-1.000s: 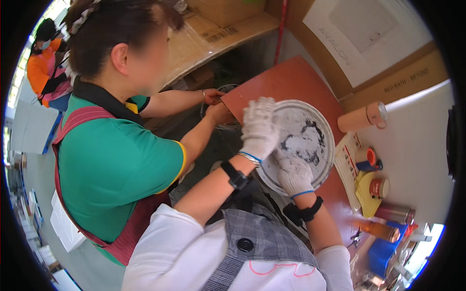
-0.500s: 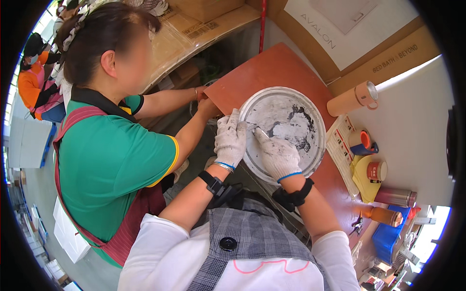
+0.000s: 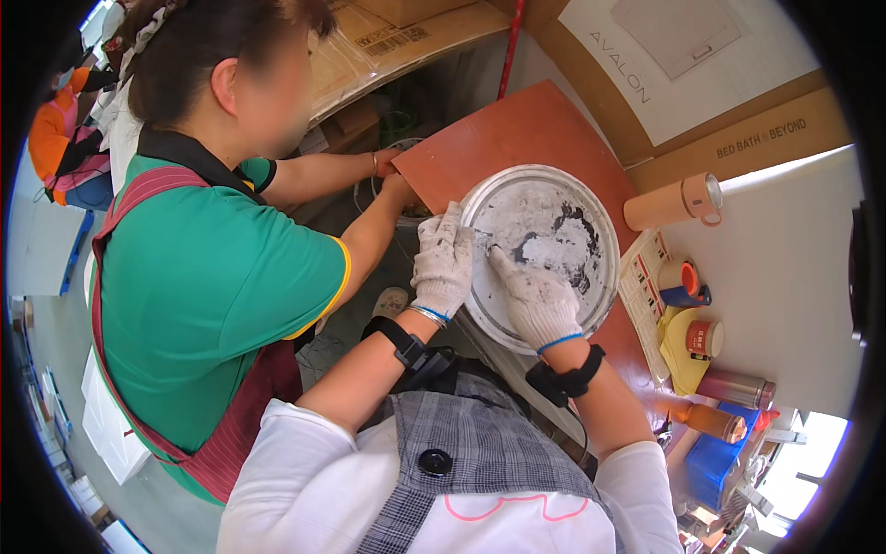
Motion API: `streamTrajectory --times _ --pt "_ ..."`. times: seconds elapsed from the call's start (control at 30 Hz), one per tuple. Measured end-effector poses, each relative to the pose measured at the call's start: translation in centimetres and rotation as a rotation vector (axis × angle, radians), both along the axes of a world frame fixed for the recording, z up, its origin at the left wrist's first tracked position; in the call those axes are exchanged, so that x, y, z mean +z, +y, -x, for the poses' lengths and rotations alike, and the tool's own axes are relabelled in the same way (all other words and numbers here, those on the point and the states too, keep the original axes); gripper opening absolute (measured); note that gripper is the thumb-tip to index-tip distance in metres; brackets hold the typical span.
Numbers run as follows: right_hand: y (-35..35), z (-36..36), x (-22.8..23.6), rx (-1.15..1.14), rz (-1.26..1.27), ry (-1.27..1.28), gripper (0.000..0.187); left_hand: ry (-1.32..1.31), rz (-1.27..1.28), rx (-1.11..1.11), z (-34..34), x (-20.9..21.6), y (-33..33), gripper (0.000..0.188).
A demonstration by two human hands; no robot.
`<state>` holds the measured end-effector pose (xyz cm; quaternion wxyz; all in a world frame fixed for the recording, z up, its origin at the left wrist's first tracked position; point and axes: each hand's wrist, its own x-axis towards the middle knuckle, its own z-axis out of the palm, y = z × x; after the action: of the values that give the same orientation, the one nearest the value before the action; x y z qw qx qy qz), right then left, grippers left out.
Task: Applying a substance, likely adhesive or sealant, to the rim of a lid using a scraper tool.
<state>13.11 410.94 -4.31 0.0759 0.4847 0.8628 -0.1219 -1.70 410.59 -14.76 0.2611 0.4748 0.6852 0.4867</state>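
Observation:
A round pale tray [image 3: 604,309] with a raised rim lies on the reddish-brown board; its inside is smeared with white and black patches. My left hand [image 3: 443,263], in a smudged white knit glove, is closed on the tray's left rim, fingers together. Inside the tray, my right hand [image 3: 535,295], in a similar glove, is curled with one finger or thumb reaching toward the left fingertips. Its tip rests at the grimy surface; whatever it pinches there is too small or hidden to make out.
The reddish-brown board [image 3: 503,125] extends past the tray. Beside my left arm stands a person in green [image 3: 212,295], hands at the board's left corner. Along the right stand a peach tumbler [image 3: 660,205], a red-labelled jar [image 3: 703,339], bottles and a blue bin [image 3: 724,462]. Cardboard boxes [image 3: 757,129] lean behind.
The view has shifted slightly. My right fingertip has turned a little, and the shiny bit at it no longer shows. My left hand keeps its place at the rim.

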Motion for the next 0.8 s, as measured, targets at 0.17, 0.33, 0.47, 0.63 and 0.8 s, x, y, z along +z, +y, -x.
streamTrajectory --times 0.17,0.33,0.47,0.63,0.8 --pt "-0.2 -0.1 0.3 0.015 -0.009 -0.047 0.04 -0.009 0.003 0.011 0.0 -0.2 -0.3 0.047" --pt "-0.3 -0.7 -1.0 0.02 -0.077 0.026 0.042 -0.012 0.006 0.011 -0.3 0.0 -0.2 0.048" --pt "-0.6 -0.4 0.0 -0.016 -0.027 -0.045 0.039 -0.003 0.016 0.013 -0.3 -0.2 -0.3 0.048" --pt "-0.9 -1.4 -1.5 0.001 -0.073 0.029 0.038 -0.009 0.001 0.021 -0.5 -0.4 -0.3 0.048" --pt "-1.0 -0.3 -1.6 0.006 -0.177 0.168 0.039 0.032 0.002 0.011 -0.3 -0.4 -0.5 0.048"
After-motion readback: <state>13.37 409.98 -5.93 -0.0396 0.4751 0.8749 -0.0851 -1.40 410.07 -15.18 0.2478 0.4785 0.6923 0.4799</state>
